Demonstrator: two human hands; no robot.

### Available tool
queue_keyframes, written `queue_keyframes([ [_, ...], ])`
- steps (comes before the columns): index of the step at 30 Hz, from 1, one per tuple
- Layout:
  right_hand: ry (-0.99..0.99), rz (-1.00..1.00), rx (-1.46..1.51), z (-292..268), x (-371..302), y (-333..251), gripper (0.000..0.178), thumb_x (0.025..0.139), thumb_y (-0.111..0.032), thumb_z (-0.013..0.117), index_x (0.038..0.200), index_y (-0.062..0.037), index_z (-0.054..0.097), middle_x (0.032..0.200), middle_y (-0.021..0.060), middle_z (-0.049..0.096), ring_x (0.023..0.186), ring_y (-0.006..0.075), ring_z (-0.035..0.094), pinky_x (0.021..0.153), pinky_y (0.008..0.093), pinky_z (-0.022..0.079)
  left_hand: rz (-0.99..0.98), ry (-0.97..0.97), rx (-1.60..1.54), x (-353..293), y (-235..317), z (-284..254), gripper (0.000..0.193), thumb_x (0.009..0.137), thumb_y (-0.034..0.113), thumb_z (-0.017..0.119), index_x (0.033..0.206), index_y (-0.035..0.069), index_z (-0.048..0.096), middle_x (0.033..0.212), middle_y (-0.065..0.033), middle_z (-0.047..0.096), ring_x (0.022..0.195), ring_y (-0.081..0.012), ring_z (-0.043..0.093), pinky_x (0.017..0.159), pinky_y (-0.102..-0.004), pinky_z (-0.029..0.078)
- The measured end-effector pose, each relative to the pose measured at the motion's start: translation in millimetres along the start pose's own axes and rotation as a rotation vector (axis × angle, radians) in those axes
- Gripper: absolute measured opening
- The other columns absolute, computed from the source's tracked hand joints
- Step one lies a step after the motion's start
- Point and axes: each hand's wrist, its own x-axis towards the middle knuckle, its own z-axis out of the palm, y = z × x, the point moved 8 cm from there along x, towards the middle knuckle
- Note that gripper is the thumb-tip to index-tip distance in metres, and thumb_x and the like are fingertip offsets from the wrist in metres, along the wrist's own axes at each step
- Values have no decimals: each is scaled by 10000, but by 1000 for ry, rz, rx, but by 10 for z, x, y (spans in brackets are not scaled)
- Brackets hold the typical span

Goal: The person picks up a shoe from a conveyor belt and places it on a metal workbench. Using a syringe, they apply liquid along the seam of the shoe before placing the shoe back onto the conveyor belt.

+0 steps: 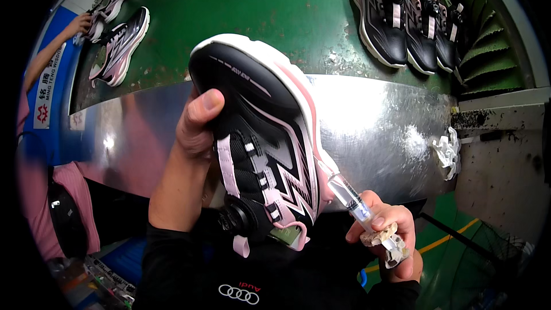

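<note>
A black sneaker [252,77] with pink and grey trim and a white sole is held up in front of me, toe pointing away. My left hand [198,123] is closed around its left side, the thumb pressed on the upper. In my right hand [393,227] is a clear syringe [351,198], gripped near its lower end, where a crusty tan lump sits. The syringe's tip meets the edge of the sole on the shoe's right side, toward the heel. A round black dial [234,216] and pink pull loops show near the shoe's collar.
A shiny metal sheet [379,115] borders the green work surface [258,0]. Several similar sneakers [381,23] stand far right, beside green flaps; another sneaker [123,46] lies far left. A co-worker's hand [79,24] touches shoes there. Crumpled white scrap [447,152] lies at the sheet's right end.
</note>
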Motion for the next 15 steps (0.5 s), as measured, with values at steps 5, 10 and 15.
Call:
queue_keyframes([
  [5, -3, -4, -58, 5, -131, 19, 766, 625, -490, 785, 1134, 26, 539, 944, 179, 581, 871, 223, 518, 764, 283, 404, -100, 68, -21, -49, -23, -277, 593, 739, 294, 643, 1197, -39, 466, 1125, -190, 572, 1007, -276, 591, 889, -382, 487],
  [10, -8, -19, -142, -5, -235, 26, 764, 629, -534, 757, 1123, 12, 552, 884, 134, 648, 853, 215, 528, 739, 297, 348, -134, 144, -158, -48, -70, -220, 504, 776, 284, 625, 1150, -36, 517, 1079, -167, 604, 970, -263, 607, 871, -387, 491],
  [15, -7, -44, -206, 0, -338, 29, 749, 649, -562, 724, 1109, 5, 557, 878, 117, 658, 807, 212, 570, 723, 314, 322, -76, 208, -101, -9, -43, -332, 425, 794, 235, 610, 1117, -32, 538, 1045, -162, 619, 915, -256, 627, 827, -377, 521],
])
